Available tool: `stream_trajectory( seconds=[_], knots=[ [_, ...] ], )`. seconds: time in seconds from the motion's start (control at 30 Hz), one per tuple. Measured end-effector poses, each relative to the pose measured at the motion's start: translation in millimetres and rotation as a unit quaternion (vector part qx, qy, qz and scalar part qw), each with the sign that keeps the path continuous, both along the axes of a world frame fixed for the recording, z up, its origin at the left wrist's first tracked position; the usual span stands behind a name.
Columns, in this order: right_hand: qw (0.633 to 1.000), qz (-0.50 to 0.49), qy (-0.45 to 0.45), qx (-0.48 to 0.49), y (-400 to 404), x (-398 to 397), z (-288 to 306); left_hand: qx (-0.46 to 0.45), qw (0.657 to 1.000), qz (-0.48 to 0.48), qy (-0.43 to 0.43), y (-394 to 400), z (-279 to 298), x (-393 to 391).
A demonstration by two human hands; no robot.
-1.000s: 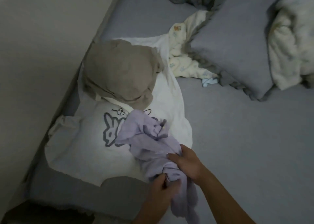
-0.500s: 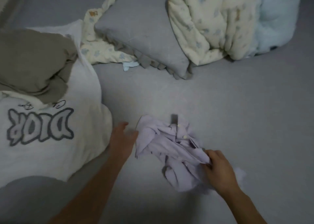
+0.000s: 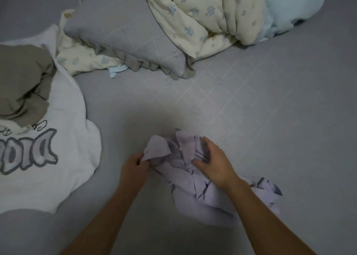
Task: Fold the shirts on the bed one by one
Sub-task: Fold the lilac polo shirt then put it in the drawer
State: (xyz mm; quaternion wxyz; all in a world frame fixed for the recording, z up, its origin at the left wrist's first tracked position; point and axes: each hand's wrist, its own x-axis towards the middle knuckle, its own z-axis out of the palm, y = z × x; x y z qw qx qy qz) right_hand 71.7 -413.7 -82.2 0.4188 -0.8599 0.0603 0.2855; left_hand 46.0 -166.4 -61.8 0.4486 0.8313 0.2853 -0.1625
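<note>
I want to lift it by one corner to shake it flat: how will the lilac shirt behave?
Likely floppy: the lilac shirt lies crumpled in soft folds on the bed, and the flap that the left hand pinches droops. Probably light, being thin. It may slide under the right hand resting on it.

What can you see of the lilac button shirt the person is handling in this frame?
The lilac shirt looks like thin woven cloth with small pale buttons along its placket. It lies crumpled and unfolded on the grey bedcover, near the person. The left hand pinches a raised flap at its left edge; the right hand rests on its middle, fingers spread. It lies apart from the white printed shirt.
</note>
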Motion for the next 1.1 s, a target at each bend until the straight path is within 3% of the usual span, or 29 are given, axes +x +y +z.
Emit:
stream_trajectory(
  seconds=[0.1,0.23,0.33,0.43,0.53,0.63,0.73,0.8,0.87,0.93,1.0,1.1],
  knots=[
    [1.000,0.008,0.023,-0.003,16,16,-8,-0.092,0.988,0.121,-0.031,15,4,13],
    [0.992,0.071,0.011,-0.103,26,14,-14,-0.169,0.976,0.138,-0.003,19,1,31],
    [0.996,-0.006,-0.031,-0.087,21,7,-7,-0.233,0.951,0.201,-0.036,23,8,29],
    [0.980,-0.174,-0.095,-0.016,5,4,9,-0.318,0.904,0.283,-0.045,42,18,27],
    [0.945,-0.283,-0.133,0.091,-13,-4,23,-0.275,0.920,0.276,-0.044,67,22,26],
    [0.957,-0.274,-0.081,0.052,-26,-14,17,-0.157,0.941,0.298,-0.011,91,11,8],
    [0.984,-0.173,0.025,-0.041,-32,-33,-2,0.010,0.974,0.220,0.058,95,-3,-13],
    [0.991,-0.081,0.052,-0.097,-31,-49,-13,0.140,0.977,0.136,0.080,80,-3,-19],
    [0.986,-0.019,0.046,-0.161,-27,-65,-19,0.241,0.969,0.031,0.035,55,-4,-17],
    [0.983,-0.016,0.045,-0.178,-23,-78,-19,0.153,0.985,-0.075,-0.020,13,-5,-9],
    [0.986,-0.025,0.030,-0.161,-20,-89,-17,0.028,0.987,-0.160,-0.007,-39,-7,-3],
    [0.993,-0.022,-0.044,-0.104,-25,-104,-11,0.024,0.964,-0.259,0.055,-98,-15,4]
  ],
)
